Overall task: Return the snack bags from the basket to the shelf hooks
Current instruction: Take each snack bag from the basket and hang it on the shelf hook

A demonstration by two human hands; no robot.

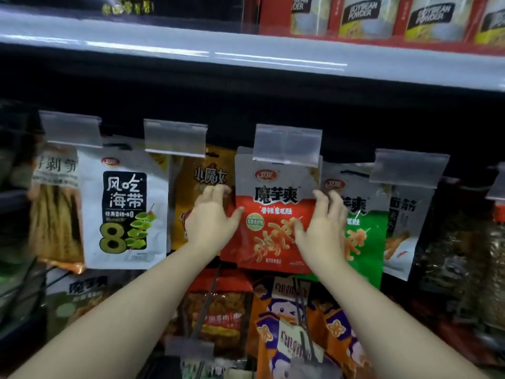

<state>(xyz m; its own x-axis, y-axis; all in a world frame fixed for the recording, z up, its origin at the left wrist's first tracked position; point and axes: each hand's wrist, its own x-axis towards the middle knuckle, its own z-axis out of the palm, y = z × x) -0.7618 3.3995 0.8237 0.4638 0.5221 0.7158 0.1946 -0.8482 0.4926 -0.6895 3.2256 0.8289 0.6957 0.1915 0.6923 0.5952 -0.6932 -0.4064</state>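
Left hand (211, 221) and right hand (322, 228) each pinch a side edge of the red snack bag (276, 214), which hangs between them under a price tag holder (287, 144). Best keep it level, confirm the hook catches, then release.

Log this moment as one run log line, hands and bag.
left hand: grips red snack bag left edge | right hand: grips right edge | bag: at hook under price tag holder

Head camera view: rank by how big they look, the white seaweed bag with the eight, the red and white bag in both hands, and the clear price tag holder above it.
1. white seaweed bag
2. red and white bag, nearly alike and partly covered, so unsure
3. clear price tag holder, smallest
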